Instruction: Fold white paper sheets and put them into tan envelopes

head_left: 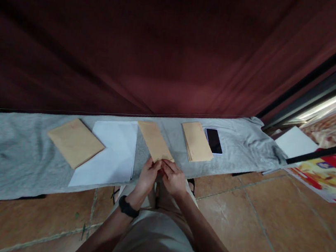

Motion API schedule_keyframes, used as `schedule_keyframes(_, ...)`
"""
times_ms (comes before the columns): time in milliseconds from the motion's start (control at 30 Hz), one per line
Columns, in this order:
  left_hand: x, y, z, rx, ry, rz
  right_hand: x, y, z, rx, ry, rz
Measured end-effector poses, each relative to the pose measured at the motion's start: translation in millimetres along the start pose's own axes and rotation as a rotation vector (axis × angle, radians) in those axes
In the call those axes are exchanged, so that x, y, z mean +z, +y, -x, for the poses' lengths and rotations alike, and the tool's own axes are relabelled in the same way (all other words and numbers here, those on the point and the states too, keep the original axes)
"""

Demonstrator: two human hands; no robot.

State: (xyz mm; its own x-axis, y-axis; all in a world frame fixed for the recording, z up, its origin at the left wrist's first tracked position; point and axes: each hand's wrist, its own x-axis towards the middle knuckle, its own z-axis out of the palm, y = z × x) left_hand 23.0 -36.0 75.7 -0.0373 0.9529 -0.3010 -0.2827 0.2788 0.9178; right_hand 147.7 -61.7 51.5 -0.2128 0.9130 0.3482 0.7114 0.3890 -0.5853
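Note:
Both my hands meet at the near end of a brown paper envelope [153,138], which slants away from me over the grey cloth. My left hand [147,175] pinches its near edge, and a dark band sits on that wrist. Close beside it, my right hand [173,179] has its fingers closed on the same edge. What the fingertips do underneath is hidden. To the right lies a small stack of brown envelopes [197,142]. White paper sheets [112,151] lie to the left, with another stack of brown envelopes [75,142] overlapping their left side.
A phone [215,142] lies against the right-hand stack. The narrow surface wears a grey cloth [10,154], with a dark red curtain [177,60] hanging behind it. On the right are a dark metal bar [328,73] and a colourful printed box [329,176]. Tiled floor [236,219] shows below.

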Motion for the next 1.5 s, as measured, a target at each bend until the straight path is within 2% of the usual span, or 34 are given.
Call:
schedule_keyframes(100, -17, -5, -3, -0.036, 0.004, 0.054, 3, 10, 10, 0.083, 0.056, -0.179)
schedule_keyframes(233, -30, -7, -3, -0.043, 0.003, 0.046, 9, 22, 14, 0.460, 0.232, -0.560)
schedule_keyframes(333, -30, -9, -3, -0.042, -0.036, 0.031, 15, 24, 10, 0.668, 0.215, -0.970)
schedule_keyframes(433, -29, -10, -2, -0.037, -0.046, 0.018, 18, 23, 5, 0.773, 0.217, -1.147)
schedule_keyframes(633, -25, -16, -2, -0.105, -0.036, -0.097, 23, 18, 2, 0.807, 0.265, -1.151)
schedule_keyframes(767, -18, -27, -6, -0.032, 0.063, -0.152, 31, 11, 1, 0.781, 0.298, -1.179)
schedule_keyframes(867, -17, -33, -9, -0.023, 0.089, -0.176, 35, 11, 2, 0.795, 0.333, -1.155)
schedule_keyframes(1233, -29, -30, -10, -0.142, 0.007, -0.099, 35, 34, 9, 0.878, 0.260, -1.092)
schedule_keyframes(1500, -38, -24, -6, -0.167, -0.031, -0.101, 32, 38, 8, 0.873, 0.244, -1.039)
